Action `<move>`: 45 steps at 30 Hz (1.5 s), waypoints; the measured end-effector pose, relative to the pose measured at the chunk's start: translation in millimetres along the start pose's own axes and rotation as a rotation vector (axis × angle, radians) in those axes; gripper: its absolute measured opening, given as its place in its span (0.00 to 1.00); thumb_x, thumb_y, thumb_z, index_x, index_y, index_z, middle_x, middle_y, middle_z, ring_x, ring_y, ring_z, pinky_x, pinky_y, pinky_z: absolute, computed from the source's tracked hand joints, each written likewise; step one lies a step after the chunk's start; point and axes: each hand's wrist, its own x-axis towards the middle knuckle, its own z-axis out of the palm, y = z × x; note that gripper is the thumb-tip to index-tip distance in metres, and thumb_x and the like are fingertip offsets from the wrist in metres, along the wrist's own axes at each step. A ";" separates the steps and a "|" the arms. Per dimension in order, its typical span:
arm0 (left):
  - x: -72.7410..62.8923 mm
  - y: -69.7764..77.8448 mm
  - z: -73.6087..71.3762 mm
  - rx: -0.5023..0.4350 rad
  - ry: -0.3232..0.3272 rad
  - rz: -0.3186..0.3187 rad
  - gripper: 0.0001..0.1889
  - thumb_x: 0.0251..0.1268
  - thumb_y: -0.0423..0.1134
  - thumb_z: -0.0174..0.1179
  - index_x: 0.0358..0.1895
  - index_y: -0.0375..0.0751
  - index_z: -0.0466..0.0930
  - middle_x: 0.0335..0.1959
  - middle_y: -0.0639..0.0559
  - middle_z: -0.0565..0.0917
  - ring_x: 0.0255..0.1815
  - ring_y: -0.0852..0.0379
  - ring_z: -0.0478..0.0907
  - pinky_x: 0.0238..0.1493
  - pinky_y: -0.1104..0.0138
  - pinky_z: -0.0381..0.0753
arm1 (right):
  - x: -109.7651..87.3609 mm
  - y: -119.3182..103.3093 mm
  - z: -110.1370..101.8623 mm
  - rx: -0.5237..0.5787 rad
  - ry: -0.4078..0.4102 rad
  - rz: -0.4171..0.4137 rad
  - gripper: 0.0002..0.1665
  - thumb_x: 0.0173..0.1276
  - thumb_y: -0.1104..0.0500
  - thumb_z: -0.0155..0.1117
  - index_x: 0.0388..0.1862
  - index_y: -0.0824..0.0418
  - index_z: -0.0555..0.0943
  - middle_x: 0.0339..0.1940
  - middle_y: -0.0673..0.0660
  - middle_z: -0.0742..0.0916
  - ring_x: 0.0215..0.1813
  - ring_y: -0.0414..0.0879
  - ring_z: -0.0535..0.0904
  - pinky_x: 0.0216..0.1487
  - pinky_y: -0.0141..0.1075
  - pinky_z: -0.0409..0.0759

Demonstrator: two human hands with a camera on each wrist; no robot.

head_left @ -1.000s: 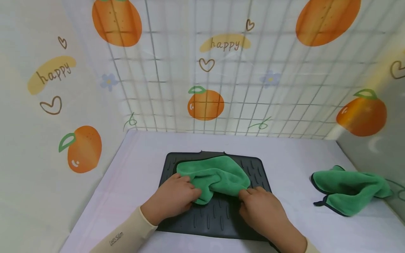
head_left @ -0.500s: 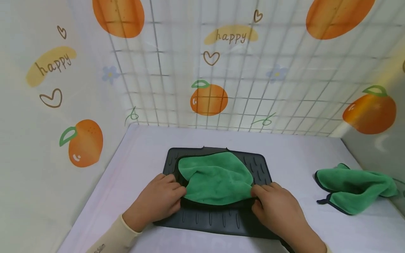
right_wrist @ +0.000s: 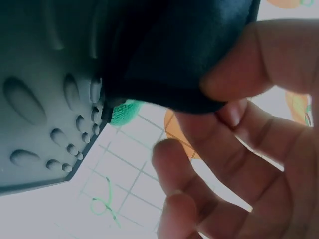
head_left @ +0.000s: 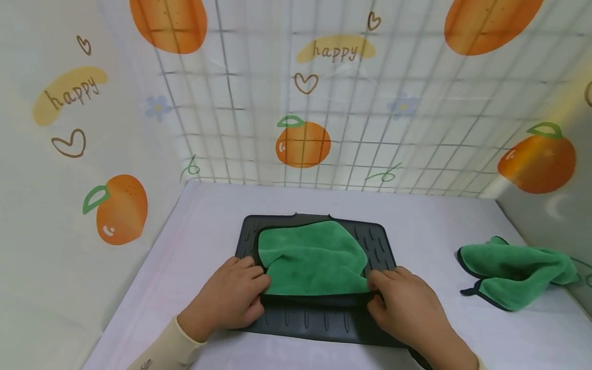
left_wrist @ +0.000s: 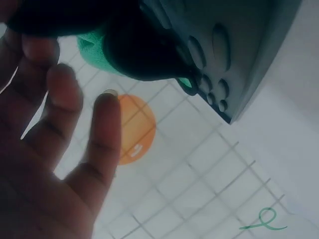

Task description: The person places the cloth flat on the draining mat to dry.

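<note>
Pinched in my fingers [head_left: 261, 282], the dark-trimmed green cloth [head_left: 316, 262] lies creased, near edge straight, toward the far edge of the ridged mat [head_left: 316, 329].

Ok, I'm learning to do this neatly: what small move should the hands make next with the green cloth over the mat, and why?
Probably ease the near edge of the held green cloth gently toward the body: a crease crosses its middle, while the left hand and right hand grip it at either side.
</note>
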 end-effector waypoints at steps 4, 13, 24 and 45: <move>-1.6 0.7 -0.1 -0.024 -0.064 -0.019 0.11 0.44 0.39 0.61 0.25 0.59 0.67 0.23 0.68 0.64 0.30 0.61 0.60 0.34 0.62 0.61 | 0.9 -1.7 -3.2 0.070 -0.142 0.079 0.15 0.53 0.62 0.69 0.29 0.41 0.76 0.22 0.35 0.73 0.30 0.38 0.68 0.27 0.35 0.69; -1.9 0.5 5.3 -0.099 -0.071 -0.012 0.14 0.34 0.39 0.60 0.20 0.62 0.64 0.19 0.72 0.62 0.27 0.64 0.58 0.33 0.64 0.59 | -1.3 0.4 -7.9 0.119 -0.252 0.091 0.18 0.52 0.60 0.70 0.22 0.38 0.71 0.17 0.38 0.69 0.24 0.36 0.64 0.23 0.34 0.64; -1.3 4.5 2.8 -0.166 -0.193 -0.019 0.12 0.30 0.41 0.59 0.15 0.63 0.65 0.14 0.74 0.61 0.26 0.65 0.59 0.32 0.64 0.59 | -9.4 6.2 -6.1 0.187 -0.353 -0.050 0.22 0.47 0.63 0.71 0.21 0.37 0.71 0.17 0.35 0.68 0.25 0.35 0.61 0.24 0.32 0.61; -3.7 9.4 1.0 -0.173 -0.319 -0.081 0.13 0.37 0.50 0.66 0.14 0.65 0.67 0.14 0.72 0.65 0.26 0.65 0.62 0.34 0.63 0.63 | -9.3 12.2 -9.5 0.292 -0.413 -0.147 0.20 0.60 0.55 0.77 0.19 0.35 0.76 0.16 0.33 0.73 0.21 0.33 0.67 0.23 0.33 0.67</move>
